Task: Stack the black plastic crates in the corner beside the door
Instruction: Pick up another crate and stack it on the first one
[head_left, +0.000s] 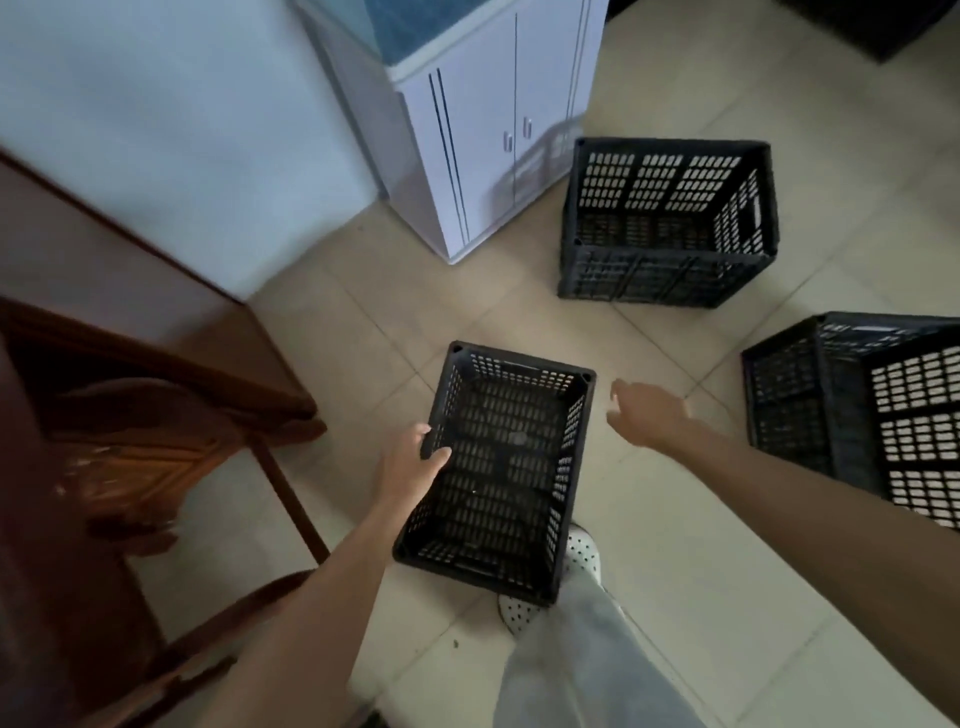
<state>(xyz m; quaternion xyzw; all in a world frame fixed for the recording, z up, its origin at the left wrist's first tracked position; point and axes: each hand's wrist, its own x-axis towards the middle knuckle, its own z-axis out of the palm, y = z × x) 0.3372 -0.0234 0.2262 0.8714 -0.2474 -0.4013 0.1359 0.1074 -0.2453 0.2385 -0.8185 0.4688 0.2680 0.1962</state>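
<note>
At the far left a dark carved wooden furniture piece (130, 441) was seen standing against a pale wall (156, 130), with beige floor tiles (363, 322) spread out beside it. Further along, the left hand (410, 467) was found clamped on the long left rim of a small black crate (498, 467), the thumb hooked over the edge into the slotted interior. This crate was held low in front of the body, its open top turned up toward the camera and its near end covering part of a white perforated shoe (584, 551) and a pale trouser leg (571, 665). Behind it, against the wall, a white cabinet (493, 156) with two doors was seen. Just right of the held crate the right hand (644, 415) was stretched forward with fingers loosely spread, gripping nothing and kept apart from the crate's right rim (a strip of floor was visible between them). Beyond that hand a second, larger crate (670, 218) was set upright on the floor close to the cabinet's front. At the right edge a third crate (857, 415) was partly cut off by the frame, and whether it stood upright or was tipped could not be told.
</note>
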